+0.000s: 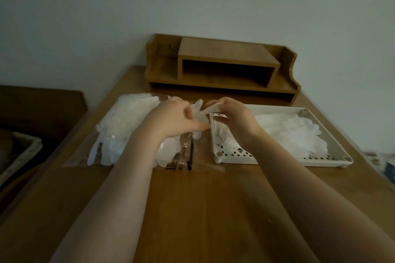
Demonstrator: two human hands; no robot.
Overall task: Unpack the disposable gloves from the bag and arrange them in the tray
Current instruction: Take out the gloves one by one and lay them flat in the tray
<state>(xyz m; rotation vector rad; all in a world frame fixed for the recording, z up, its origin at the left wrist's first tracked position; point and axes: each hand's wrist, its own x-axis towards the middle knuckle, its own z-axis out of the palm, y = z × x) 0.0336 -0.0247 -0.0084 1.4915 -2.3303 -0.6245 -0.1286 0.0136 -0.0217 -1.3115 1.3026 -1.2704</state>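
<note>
A clear plastic bag [188, 156] lies on the wooden table, with a heap of translucent white gloves [126, 121] on and in it at the left. Between the bag and the tray, my left hand [173, 117] and my right hand [233, 117] both pinch one white glove [199, 111], holding it just above the tray's left rim. The beige perforated tray [277, 159] sits to the right. Several gloves [292, 132] lie flat inside it, partly hidden by my right wrist.
A wooden desk organiser [222, 66] stands against the wall behind the bag and tray. A lower dark surface with a pale container [19, 156] lies off the table's left edge. Bare table stretches in front of me under my forearms.
</note>
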